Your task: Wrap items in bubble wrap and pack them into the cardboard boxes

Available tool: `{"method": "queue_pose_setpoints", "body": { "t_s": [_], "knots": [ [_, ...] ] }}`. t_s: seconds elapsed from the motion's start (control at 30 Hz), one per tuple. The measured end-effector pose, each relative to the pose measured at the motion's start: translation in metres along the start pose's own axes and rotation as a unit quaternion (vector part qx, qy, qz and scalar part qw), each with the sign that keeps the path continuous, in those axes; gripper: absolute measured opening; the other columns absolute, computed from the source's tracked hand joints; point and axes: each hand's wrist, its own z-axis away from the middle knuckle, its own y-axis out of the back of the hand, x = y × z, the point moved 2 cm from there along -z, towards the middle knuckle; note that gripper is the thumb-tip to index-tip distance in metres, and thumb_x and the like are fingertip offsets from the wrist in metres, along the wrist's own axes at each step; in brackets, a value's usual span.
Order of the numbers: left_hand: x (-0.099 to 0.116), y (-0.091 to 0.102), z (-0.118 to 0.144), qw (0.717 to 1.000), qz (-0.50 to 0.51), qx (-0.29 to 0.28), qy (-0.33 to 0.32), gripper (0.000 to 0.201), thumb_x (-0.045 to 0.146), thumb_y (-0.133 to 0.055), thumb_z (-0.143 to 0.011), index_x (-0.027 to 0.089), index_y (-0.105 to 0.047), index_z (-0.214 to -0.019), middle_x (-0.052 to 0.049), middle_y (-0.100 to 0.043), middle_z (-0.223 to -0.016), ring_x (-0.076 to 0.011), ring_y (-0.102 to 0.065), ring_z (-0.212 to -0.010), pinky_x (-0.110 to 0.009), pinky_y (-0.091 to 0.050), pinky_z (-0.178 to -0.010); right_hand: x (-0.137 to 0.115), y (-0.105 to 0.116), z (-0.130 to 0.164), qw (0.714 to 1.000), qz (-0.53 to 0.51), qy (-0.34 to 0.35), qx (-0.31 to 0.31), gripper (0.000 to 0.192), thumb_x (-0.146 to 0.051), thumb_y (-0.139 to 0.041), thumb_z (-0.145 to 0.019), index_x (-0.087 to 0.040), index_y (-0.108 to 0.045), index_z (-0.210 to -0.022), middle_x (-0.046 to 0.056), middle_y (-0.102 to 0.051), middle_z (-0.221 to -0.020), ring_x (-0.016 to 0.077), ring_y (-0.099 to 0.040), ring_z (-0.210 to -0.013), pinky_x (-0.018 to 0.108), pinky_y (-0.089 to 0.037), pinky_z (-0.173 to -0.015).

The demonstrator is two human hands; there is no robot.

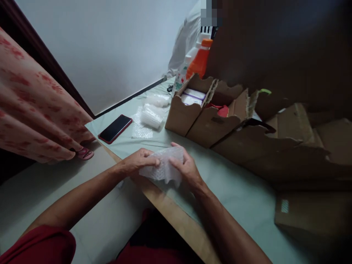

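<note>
Between my two hands is a piece of bubble wrap [167, 165], held over the front edge of the table. My left hand [140, 161] grips its left side with the thumb on top. On the right side, my right hand [185, 165] holds it with the thumb in front and the fingers behind. Whether anything is wrapped inside cannot be made out. Farther back on the table lie a rolled bundle of bubble wrap [151, 116] and a flat bubble wrap sheet [141, 128].
A phone [115, 128] in a red case lies at the table's left corner. Cardboard boxes [178, 119] line the right side, with bottles [199, 58] behind them. A patterned curtain [35, 99] hangs at left, above a pink sandal [85, 153]. The table's wooden edge [165, 203] runs before me.
</note>
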Motion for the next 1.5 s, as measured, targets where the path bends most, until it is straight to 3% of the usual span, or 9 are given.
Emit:
{"method": "queue_pose_setpoints", "body": {
  "t_s": [0.17, 0.33, 0.5, 0.63, 0.9, 1.03, 1.2, 1.37, 1.5],
  "knots": [
    [-0.015, -0.023, -0.005, 1.0, -0.002, -0.004, 0.011, 0.039, 0.032, -0.077, -0.063, 0.019, -0.065, -0.097, 0.003, -0.065, -0.071, -0.0118, -0.057, -0.06, -0.024, -0.043, -0.06, 0.022, 0.053, 0.066, 0.987, -0.065, -0.102, 0.108, 0.056, -0.059, -0.069, -0.082, -0.017, -0.064, -0.119, 0.01, -0.076, -0.092, 0.0206, -0.069, -0.07, 0.032, -0.055, -0.06],
    [-0.028, -0.043, -0.013, 0.993, -0.116, 0.014, 0.005, 0.074, 0.04, -0.072, -0.073, 0.02, -0.052, -0.141, 0.001, -0.063, -0.077, -0.0156, -0.057, -0.064, -0.027, -0.043, -0.058, 0.023, 0.107, 0.146, 0.937, 0.173, -0.042, 0.301, 0.059, -0.056, -0.069, -0.085, -0.02, -0.059, -0.131, 0.013, -0.072, -0.117, 0.0222, -0.069, -0.09, 0.035, -0.056, -0.07],
    [-0.037, -0.051, -0.015, 0.968, -0.233, 0.081, -0.053, 0.09, 0.046, -0.073, -0.07, 0.014, -0.044, -0.149, -0.01, -0.069, -0.109, -0.0255, -0.064, -0.093, -0.036, -0.052, -0.077, 0.005, 0.077, 0.15, 0.894, 0.39, 0.028, 0.219, 0.062, -0.06, -0.065, -0.088, -0.019, -0.061, -0.134, 0.013, -0.073, -0.112, 0.023, -0.069, -0.081, 0.039, -0.057, -0.075],
    [-0.035, -0.059, -0.005, 0.951, -0.278, 0.111, -0.08, 0.076, 0.047, -0.063, -0.079, 0.015, -0.049, -0.147, -0.005, -0.067, -0.091, -0.0227, -0.062, -0.08, -0.036, -0.052, -0.072, 0.005, 0.052, 0.124, 0.859, 0.479, 0.011, 0.177, 0.067, -0.04, -0.064, -0.09, -0.016, -0.046, -0.15, 0.011, -0.076, -0.095, 0.026, -0.07, -0.081, 0.04, -0.056, -0.078],
    [-0.011, -0.13, -0.011, 0.936, -0.327, 0.029, -0.126, 0.072, 0.045, -0.06, -0.086, 0.023, -0.043, -0.153, 0.002, -0.064, -0.073, -0.0194, -0.06, -0.064, -0.031, -0.048, -0.059, 0.003, 0.123, 0.239, 0.886, 0.294, 0.008, 0.357, 0.053, -0.031, -0.055, -0.095, -0.02, -0.048, -0.147, 0.0, -0.07, -0.084, 0.0166, -0.066, -0.075, 0.03, -0.054, -0.076],
    [-0.024, -0.177, -0.039, 0.852, -0.498, -0.003, -0.164, 0.074, 0.029, -0.061, -0.083, 0.023, -0.041, -0.154, 0.001, -0.067, -0.075, -0.0198, -0.062, -0.067, -0.031, -0.049, -0.065, 0.029, 0.151, 0.295, 0.831, 0.356, -0.059, 0.424, 0.053, -0.037, -0.057, -0.094, -0.018, -0.053, -0.143, 0.002, -0.071, -0.083, 0.0195, -0.066, -0.073, 0.036, -0.054, -0.076],
    [-0.03, -0.189, -0.046, 0.721, -0.615, 0.06, -0.313, 0.063, 0.035, -0.065, -0.084, 0.021, -0.052, -0.145, -0.017, -0.07, -0.113, -0.0355, -0.067, -0.1, -0.049, -0.056, -0.084, 0.051, 0.195, 0.348, 0.76, 0.418, -0.078, 0.491, 0.044, -0.046, -0.057, -0.093, -0.018, -0.065, -0.127, 0.009, -0.073, -0.097, 0.0227, -0.067, -0.078, 0.044, -0.054, -0.082],
    [-0.019, -0.243, -0.053, 0.774, -0.497, -0.042, -0.39, 0.065, 0.037, -0.06, -0.091, 0.029, -0.041, -0.153, -0.016, -0.057, -0.145, -0.0326, -0.062, -0.125, -0.048, -0.056, -0.098, 0.042, 0.265, 0.386, 0.68, 0.373, -0.054, 0.629, 0.066, -0.054, -0.067, -0.086, -0.016, -0.055, -0.139, 0.019, -0.066, -0.131, 0.0307, -0.066, -0.11, 0.045, -0.055, -0.084],
    [-0.024, -0.33, -0.079, 0.821, -0.395, -0.145, -0.386, 0.086, 0.033, -0.061, -0.089, 0.025, -0.019, -0.163, -0.02, -0.043, -0.159, -0.0335, -0.055, -0.137, -0.05, -0.055, -0.102, 0.043, 0.32, 0.373, 0.761, 0.282, -0.056, 0.581, 0.06, -0.054, -0.072, -0.076, -0.018, -0.061, -0.123, 0.014, -0.072, -0.116, 0.0272, -0.069, -0.099, 0.038, -0.056, -0.075]
  ]
}}
